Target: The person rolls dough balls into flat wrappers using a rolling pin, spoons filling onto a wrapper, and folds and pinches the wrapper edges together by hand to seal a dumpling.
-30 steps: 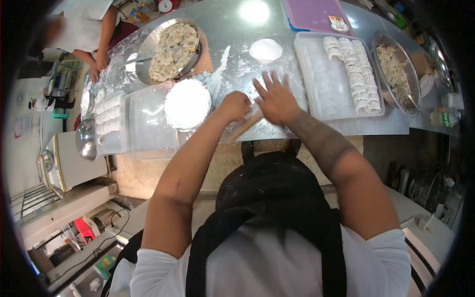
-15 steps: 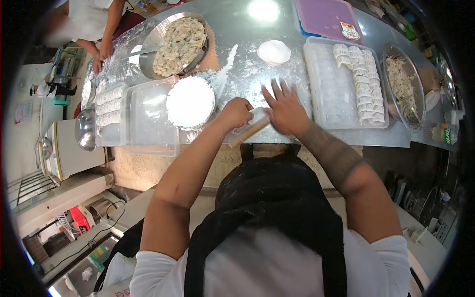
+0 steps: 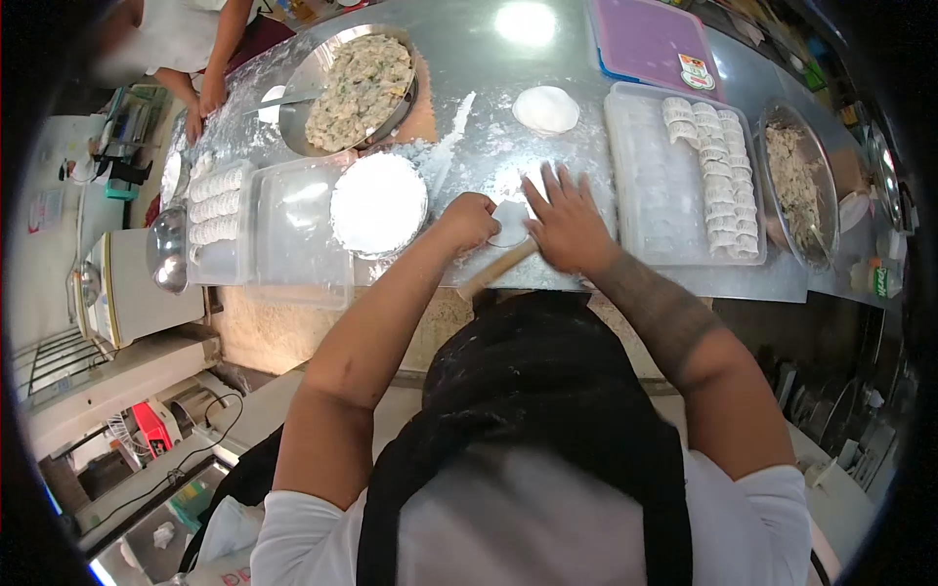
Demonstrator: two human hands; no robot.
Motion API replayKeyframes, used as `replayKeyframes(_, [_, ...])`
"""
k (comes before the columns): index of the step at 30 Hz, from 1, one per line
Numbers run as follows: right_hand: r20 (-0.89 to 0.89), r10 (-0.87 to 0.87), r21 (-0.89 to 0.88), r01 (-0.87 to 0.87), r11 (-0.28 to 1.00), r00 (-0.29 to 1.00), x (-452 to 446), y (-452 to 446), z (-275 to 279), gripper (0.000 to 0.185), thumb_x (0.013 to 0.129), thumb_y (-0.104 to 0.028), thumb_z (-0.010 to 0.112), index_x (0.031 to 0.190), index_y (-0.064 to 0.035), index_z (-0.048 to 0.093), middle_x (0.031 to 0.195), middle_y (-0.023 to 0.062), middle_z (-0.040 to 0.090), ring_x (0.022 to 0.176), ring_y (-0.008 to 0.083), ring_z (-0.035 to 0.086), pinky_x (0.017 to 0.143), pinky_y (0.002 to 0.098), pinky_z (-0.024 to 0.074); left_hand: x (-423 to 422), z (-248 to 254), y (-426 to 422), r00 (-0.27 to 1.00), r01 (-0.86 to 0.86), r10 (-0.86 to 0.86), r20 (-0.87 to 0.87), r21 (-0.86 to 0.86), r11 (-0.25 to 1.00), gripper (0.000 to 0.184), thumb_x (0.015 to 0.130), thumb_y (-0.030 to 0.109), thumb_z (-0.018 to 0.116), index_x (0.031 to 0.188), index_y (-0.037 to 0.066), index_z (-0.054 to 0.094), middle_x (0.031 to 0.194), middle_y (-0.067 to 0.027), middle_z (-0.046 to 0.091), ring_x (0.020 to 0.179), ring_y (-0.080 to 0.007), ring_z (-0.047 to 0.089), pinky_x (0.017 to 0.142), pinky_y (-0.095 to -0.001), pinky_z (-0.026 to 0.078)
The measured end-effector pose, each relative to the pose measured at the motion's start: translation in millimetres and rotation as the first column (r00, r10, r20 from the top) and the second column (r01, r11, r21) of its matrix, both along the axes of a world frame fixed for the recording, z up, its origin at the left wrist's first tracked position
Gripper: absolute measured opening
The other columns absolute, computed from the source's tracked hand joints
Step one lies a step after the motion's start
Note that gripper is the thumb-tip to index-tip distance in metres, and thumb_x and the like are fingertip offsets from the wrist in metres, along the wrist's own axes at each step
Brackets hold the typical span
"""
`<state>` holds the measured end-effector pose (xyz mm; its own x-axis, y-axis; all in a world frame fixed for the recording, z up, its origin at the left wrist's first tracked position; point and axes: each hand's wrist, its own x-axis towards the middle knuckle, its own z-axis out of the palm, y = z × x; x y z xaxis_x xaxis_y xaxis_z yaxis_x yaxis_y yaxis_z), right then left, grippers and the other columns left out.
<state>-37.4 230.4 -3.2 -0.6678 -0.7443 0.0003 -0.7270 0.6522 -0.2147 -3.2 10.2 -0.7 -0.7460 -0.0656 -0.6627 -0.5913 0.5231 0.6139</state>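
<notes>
My left hand [image 3: 469,222] is closed, its fingertips pinching the edge of a thin round dough wrapper [image 3: 510,225] on the floured metal table. Slanting across the table's front edge is a wooden rolling pin [image 3: 496,271]. The flat palm of my right hand [image 3: 569,227] rests on the pin's far end, fingers stretched out and spread; that end is hidden beneath it. Just left of my left hand stands a round container of white flour [image 3: 379,203]. Beyond my hands lies a stack of round white wrappers [image 3: 545,110].
To the right, a plastic tray [image 3: 650,256] holds rows of pleated dumplings [image 3: 723,181], beside a metal bowl of filling [image 3: 796,176]. Back left sits a pan of chopped filling [image 3: 360,93]. Further left are a lidded-style clear box [image 3: 298,283], more dumplings [image 3: 217,203] and another person's hands [image 3: 203,105].
The rolling pin has rolled slightly toward me, off the wrapper, which now shows as a round disc. My left hand keeps its pinch; my right hand stays flat, barely shifted.
</notes>
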Motion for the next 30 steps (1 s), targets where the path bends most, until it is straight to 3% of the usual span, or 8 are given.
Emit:
replayKeyframes(5, [-0.046,-0.021,-0.109,0.016,0.994,0.999,-55.5,-70.7,-11.0,0.068,0.107,-0.036,0.049,0.164,-0.0061,0.027,0.167,0.0314,0.024,0.157,0.0481,0.021,0.127,0.0642,0.0132,-4.7,-12.0,8.5,0.917,0.026,-0.18,-0.355,-0.398,0.917,0.038,0.078,0.01,0.073,0.115,0.0,0.074,0.097,-0.0187,0.076,0.087,-0.0256,0.073,0.081,-0.039,0.058])
replayKeyframes(8, [-0.011,-0.034,-0.222,0.03,0.975,0.999,-33.3,-40.3,-7.2,0.069,0.105,-0.036,0.054,0.163,-0.0073,0.03,0.167,0.0313,0.023,0.156,0.0484,0.023,0.126,0.0646,0.0143,-4.3,-19.3,-1.6,0.968,-0.06,0.033,-0.248,-0.103,0.993,0.037,0.081,0.004,0.07,0.117,-0.002,0.073,0.097,-0.0179,0.076,0.086,-0.0248,0.073,0.079,-0.037,0.058])
replayKeyframes(9, [0.06,-0.052,-0.201,0.063,0.978,0.997,-12.0,-16.0,-4.2,0.07,0.104,-0.037,0.056,0.163,-0.0076,0.031,0.167,0.0321,0.024,0.155,0.0494,0.023,0.125,0.0659,0.0151,4.9,-27.3,1.9,0.908,-0.294,0.352,-0.228,0.253,0.922,0.036,0.082,-0.004,0.066,0.118,-0.006,0.071,0.097,-0.017,0.076,0.084,-0.0238,0.072,0.074,-0.0352,0.058])
replayKeyframes(12, [0.127,-0.029,-0.044,0.035,0.998,0.991,26.4,27.8,9.1,0.071,0.102,-0.04,0.058,0.161,-0.0076,0.036,0.163,0.034,0.03,0.152,0.0536,0.027,0.122,0.07,0.0174,17.9,-11.9,-0.1,0.903,-0.415,0.429,0.017,0.298,0.86,0.03,0.083,-0.006,0.062,0.111,-0.008,0.073,0.093,-0.0144,0.074,0.075,-0.02,0.069,0.069,-0.0335,0.058])
replayKeyframes(16, [-0.002,-0.022,-0.046,0.022,0.999,1.0,-3.1,-9.1,-2.6,0.065,0.106,-0.042,0.051,0.161,-0.0079,0.037,0.164,0.0312,0.032,0.152,0.0527,0.029,0.121,0.0712,0.0186,5.8,11.8,-4.6,0.978,0.186,-0.202,-0.06,-0.207,0.96,0.038,0.08,0.001,0.07,0.118,-0.002,0.073,0.101,-0.0218,0.076,0.087,-0.033,0.074,0.082,-0.0408,0.058])
replayKeyframes(22, [-0.029,-0.016,-0.12,0.012,0.993,0.999,-37.8,-51.5,-7.3,0.069,0.107,-0.041,0.049,0.163,-0.0065,0.03,0.168,0.0284,0.025,0.156,0.0479,0.023,0.126,0.0652,0.0151,2.4,-9.7,-1.2,0.904,0.079,-0.176,-0.389,-0.251,0.965,0.034,0.082,0.006,0.069,0.115,0.001,0.075,0.1,-0.0219,0.076,0.092,-0.0328,0.074,0.085,-0.0415,0.057])
replayKeyframes(25, [0.058,0.002,-0.002,-0.002,1.0,0.998,9.3,10.0,8.4,0.071,0.106,-0.043,0.052,0.163,-0.0071,0.031,0.167,0.0286,0.027,0.154,0.0492,0.027,0.124,0.067,0.0165,5.8,-27.5,-6.9,0.964,-0.156,0.194,-0.183,0.2,0.967,0.033,0.082,0.006,0.069,0.114,-0.001,0.074,0.097,-0.0193,0.076,0.089,-0.0287,0.073,0.084,-0.0396,0.057])
replayKeyframes(30, [0.094,-0.013,0.029,0.01,1.0,0.996,21.8,26.0,13.1,0.069,0.106,-0.045,0.05,0.163,-0.0087,0.033,0.166,0.0293,0.03,0.153,0.0479,0.029,0.124,0.067,0.0156,9.1,-0.3,-6.1,0.999,-0.011,0.008,-0.051,-0.055,0.998,0.033,0.083,0.012,0.072,0.113,-0.002,0.074,0.094,-0.0184,0.076,0.087,-0.0279,0.073,0.083,-0.0394,0.056])
